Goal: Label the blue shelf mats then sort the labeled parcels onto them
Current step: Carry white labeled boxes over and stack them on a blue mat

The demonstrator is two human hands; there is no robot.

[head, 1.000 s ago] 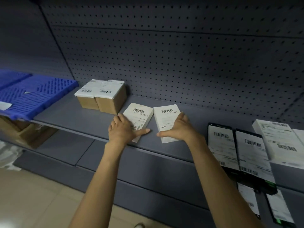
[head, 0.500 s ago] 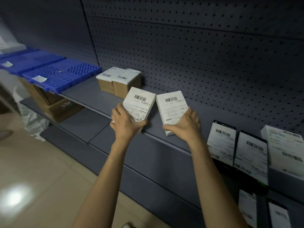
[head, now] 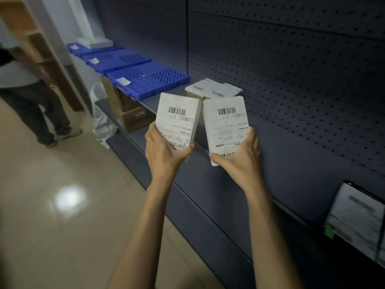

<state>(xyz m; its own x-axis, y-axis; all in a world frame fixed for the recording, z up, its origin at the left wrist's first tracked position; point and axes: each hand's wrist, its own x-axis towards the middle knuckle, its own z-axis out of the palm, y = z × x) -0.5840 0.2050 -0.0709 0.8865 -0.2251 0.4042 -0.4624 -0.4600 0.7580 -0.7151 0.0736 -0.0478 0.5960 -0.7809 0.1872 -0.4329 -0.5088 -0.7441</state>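
Note:
My left hand (head: 161,150) grips a white labeled parcel (head: 178,116) by its lower end, held up off the shelf. My right hand (head: 239,157) grips a second white labeled parcel (head: 226,124) the same way, right beside the first. Three blue shelf mats lie in a row on the shelf to the far left: the nearest mat (head: 150,79), the middle mat (head: 118,59) and the far mat (head: 83,49). Each carries a small white paper label. Two brown parcels with white labels (head: 212,90) stand on the shelf behind the held ones.
The grey shelf (head: 229,184) runs along a dark pegboard wall (head: 291,69). More labeled parcels (head: 358,217) lie at the right edge. Cardboard boxes (head: 125,109) and a plastic bag (head: 102,124) sit under the mats. A person (head: 31,94) stands on the tiled floor at left.
Both hands lifted the two white parcels off the shelf and raised them. My view swung left, bringing the blue mats and the standing person into sight.

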